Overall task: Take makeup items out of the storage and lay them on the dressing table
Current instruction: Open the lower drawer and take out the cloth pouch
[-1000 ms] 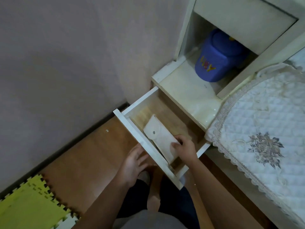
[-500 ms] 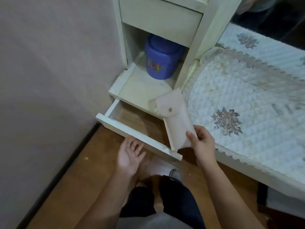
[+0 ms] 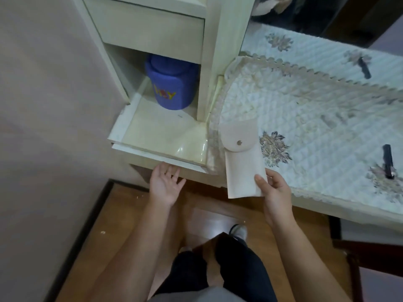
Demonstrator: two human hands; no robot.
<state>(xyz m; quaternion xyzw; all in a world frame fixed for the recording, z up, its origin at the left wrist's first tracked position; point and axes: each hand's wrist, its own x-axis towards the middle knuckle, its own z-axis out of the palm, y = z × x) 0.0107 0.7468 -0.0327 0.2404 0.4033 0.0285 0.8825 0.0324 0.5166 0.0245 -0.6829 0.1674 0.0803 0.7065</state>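
A pale pink pouch (image 3: 241, 158) with a snap-button flap is held by its lower right corner in my right hand (image 3: 275, 192). The pouch hangs over the front left edge of the dressing table, which is covered by a white quilted cloth (image 3: 316, 118). My left hand (image 3: 166, 184) is open, its fingers pressed against the cream drawer front (image 3: 161, 161), and the drawer is shut. Two dark slim makeup items lie on the cloth, one (image 3: 388, 160) near the right edge and one (image 3: 364, 68) further back.
A blue tub (image 3: 171, 83) with coloured letters stands in the open shelf above the drawer. A second drawer (image 3: 148, 31) sits above that shelf. A plain wall is on the left, wooden floor below, and my legs and a shoe (image 3: 238, 231).
My right hand lifted the pouch out of the drawer and carried it right over the table's edge. My left hand pushed the drawer shut.
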